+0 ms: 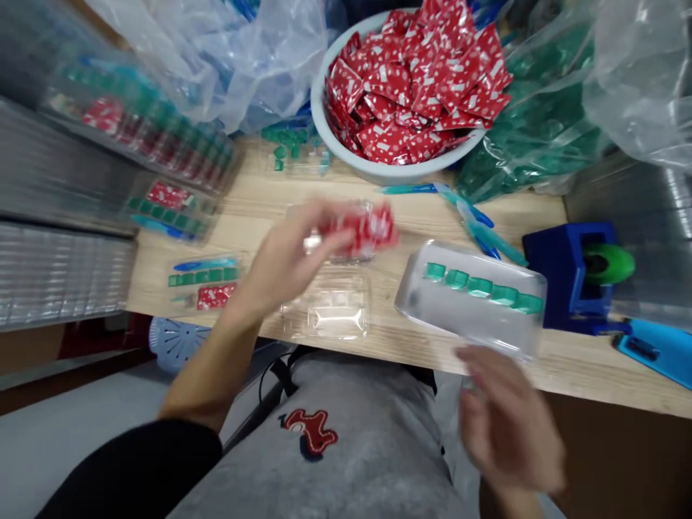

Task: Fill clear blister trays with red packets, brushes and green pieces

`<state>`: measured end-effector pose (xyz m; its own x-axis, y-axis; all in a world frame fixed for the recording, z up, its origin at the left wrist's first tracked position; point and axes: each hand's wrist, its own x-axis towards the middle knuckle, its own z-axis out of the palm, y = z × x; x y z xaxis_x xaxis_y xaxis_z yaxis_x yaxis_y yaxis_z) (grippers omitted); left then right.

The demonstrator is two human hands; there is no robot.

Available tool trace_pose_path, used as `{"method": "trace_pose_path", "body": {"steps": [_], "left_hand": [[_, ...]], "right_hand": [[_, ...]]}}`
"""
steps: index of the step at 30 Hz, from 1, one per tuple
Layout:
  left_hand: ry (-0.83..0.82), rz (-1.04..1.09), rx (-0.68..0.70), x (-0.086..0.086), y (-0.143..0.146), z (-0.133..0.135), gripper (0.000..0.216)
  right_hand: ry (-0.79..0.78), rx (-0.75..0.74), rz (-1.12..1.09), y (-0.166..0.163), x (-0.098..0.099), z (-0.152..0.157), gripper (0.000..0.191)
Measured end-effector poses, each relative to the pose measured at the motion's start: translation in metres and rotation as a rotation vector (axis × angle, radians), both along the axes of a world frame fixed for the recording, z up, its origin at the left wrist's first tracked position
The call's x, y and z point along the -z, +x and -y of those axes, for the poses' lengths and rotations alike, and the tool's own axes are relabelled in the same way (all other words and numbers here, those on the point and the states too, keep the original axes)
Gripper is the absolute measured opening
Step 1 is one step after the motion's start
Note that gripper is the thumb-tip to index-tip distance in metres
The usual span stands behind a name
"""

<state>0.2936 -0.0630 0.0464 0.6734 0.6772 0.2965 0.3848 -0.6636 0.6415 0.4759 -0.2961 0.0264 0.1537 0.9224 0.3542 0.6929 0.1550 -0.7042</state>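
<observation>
My left hand (289, 252) is closed on a red sachet with white spots (375, 225), blurred by motion. It hovers over a clear plastic tray behind it, mostly covered by hand and sachet. Nearer to me lies another clear plastic tray (338, 310) with moulded compartments. My right hand (508, 418) is off the table's front edge, fingers curled and smeared by motion; whether it holds anything I cannot make out. Close beyond it, a shallow grey tray (454, 317) carries a slanting row of several green plastic pieces (480, 287).
A grey tub (373, 169) heaped with red sachets stands at the back. Blue-and-teal pen-like tools (478, 227) lie beside it. Right is a blue tape dispenser (565, 274). Filled clear packs (202, 285) lie left, near stacked clear trays (65, 216). Plastic bags (540, 108) crowd the back.
</observation>
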Motion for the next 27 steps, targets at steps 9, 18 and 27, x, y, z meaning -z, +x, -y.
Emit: {"method": "trace_pose_path", "body": {"steps": [9,18,27], "left_hand": [[0.115,-0.24,-0.135,0.081,-0.073,0.107,0.016],[0.14,-0.214,0.161,0.045,0.044,0.01,0.022],[0.032,-0.43,-0.012,0.062,0.163,-0.028,0.017]], "right_hand": [[-0.036,-0.269,0.391,-0.08,0.06,-0.043,0.027],[-0.144,-0.297,0.477,-0.088,0.083,-0.038,0.031],[-0.107,-0.254,0.406,-0.089,0.101,-0.033,0.03]]}}
